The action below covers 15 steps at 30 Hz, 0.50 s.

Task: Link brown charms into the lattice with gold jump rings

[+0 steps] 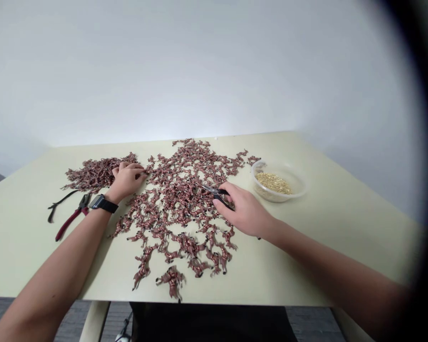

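- Left hand [126,180]: fingers [130,167] curled narrow against reddish-brown figurines [174,199] spread across the tabletop [306,237] (any grip hidden)
- Right hand [246,209]: fingers [224,194] closed on black-handled pliers [216,191] above the figurines
- Red-handled pliers [73,216] lie left, tub of golden grains [273,183] right

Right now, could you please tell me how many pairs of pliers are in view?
2: a red-handled pair by the left wrist, a small pair in the right hand; more may be hidden.
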Motion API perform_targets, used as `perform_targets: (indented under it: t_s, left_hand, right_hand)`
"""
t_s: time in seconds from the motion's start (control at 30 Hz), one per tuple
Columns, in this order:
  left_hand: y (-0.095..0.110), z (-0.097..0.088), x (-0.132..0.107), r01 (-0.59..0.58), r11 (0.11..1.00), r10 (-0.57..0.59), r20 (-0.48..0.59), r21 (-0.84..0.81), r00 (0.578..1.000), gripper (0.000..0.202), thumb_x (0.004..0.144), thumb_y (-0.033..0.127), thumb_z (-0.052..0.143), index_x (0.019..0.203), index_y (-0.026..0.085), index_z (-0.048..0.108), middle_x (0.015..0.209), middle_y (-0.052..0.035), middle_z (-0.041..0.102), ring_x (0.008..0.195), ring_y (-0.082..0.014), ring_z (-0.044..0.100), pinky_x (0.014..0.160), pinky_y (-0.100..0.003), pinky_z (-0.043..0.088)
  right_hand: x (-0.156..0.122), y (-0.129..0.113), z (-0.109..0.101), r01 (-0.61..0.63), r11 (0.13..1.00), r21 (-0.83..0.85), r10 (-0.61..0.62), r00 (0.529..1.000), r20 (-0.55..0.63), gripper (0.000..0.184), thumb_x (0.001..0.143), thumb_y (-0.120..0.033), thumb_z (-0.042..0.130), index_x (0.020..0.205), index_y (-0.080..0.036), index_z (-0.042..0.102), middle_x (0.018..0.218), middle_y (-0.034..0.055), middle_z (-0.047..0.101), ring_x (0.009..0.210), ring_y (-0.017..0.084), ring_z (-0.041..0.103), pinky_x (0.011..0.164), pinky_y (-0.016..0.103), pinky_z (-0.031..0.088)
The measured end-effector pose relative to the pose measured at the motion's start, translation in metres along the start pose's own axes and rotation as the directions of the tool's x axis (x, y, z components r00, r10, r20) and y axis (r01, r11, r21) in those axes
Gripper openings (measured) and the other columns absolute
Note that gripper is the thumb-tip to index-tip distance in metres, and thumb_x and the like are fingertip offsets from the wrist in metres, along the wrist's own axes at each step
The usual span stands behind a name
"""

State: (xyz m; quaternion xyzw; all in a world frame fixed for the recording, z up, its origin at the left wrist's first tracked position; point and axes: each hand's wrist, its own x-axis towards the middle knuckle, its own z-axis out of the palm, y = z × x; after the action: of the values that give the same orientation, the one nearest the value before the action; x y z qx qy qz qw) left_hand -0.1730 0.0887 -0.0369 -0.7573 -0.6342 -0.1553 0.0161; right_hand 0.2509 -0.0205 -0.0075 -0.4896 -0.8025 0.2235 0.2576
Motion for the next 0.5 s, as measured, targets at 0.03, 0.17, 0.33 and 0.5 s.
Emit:
perform_targets:
  t_s: [0.03, 0.17, 0.33, 0.5]
  left_hand:
    - [0.002, 0.001, 0.0, -0.013, 1.0, 0.013, -0.007, -0.003, 1.0, 0.036, 0.094, 0.045, 0.055, 0.106, 0.023, 0.08, 0.133, -0.0126, 0.067, 0.132, -0.0415, 0.035, 0.107, -0.058, 0.016]
    - [0.012, 0.002, -0.001, -0.077, 0.997, 0.077, -0.02, -0.014, 0.997, 0.032, 0.094, 0.043, 0.056, 0.097, 0.026, 0.082, 0.127, -0.0089, 0.071, 0.129, -0.0386, 0.04, 0.105, -0.055, 0.02]
    - [0.021, 0.003, 0.0, -0.102, 0.994, 0.102, -0.007, -0.048, 0.995, 0.033, 0.094, 0.044, 0.056, 0.099, 0.023, 0.081, 0.125, -0.0094, 0.072, 0.126, -0.0359, 0.047, 0.104, -0.051, 0.026]
    - [0.024, 0.008, 0.0, -0.096, 0.993, 0.096, -0.011, -0.061, 0.995, 0.042, 0.092, 0.041, 0.058, 0.128, 0.024, 0.071, 0.131, -0.0106, 0.068, 0.12, -0.0331, 0.053, 0.102, -0.047, 0.034]
  right_hand:
    - [0.0, 0.0, 0.0, 0.001, 1.0, -0.001, -0.001, 1.0, 0.006, 0.031, 0.1, -0.051, 0.047, 0.105, -0.022, 0.055, 0.083, 0.0024, 0.06, 0.066, 0.017, 0.053, 0.06, 0.033, 0.036]
    - [0.001, 0.003, 0.001, 0.004, 1.0, -0.029, -0.003, 1.0, 0.018, 0.031, 0.1, -0.053, 0.046, 0.104, -0.023, 0.054, 0.081, 0.0016, 0.059, 0.068, 0.018, 0.054, 0.061, 0.033, 0.037]
    - [0.002, 0.013, 0.008, 0.032, 0.99, -0.135, -0.032, 0.999, 0.004, 0.033, 0.097, -0.053, 0.05, 0.108, -0.023, 0.054, 0.096, 0.0075, 0.062, 0.081, 0.024, 0.058, 0.068, 0.037, 0.044]
    - [0.004, 0.021, 0.016, 0.126, 0.953, -0.277, -0.129, 0.992, 0.006, 0.036, 0.092, -0.049, 0.055, 0.116, -0.022, 0.053, 0.112, 0.0133, 0.062, 0.109, 0.034, 0.054, 0.088, 0.05, 0.048]
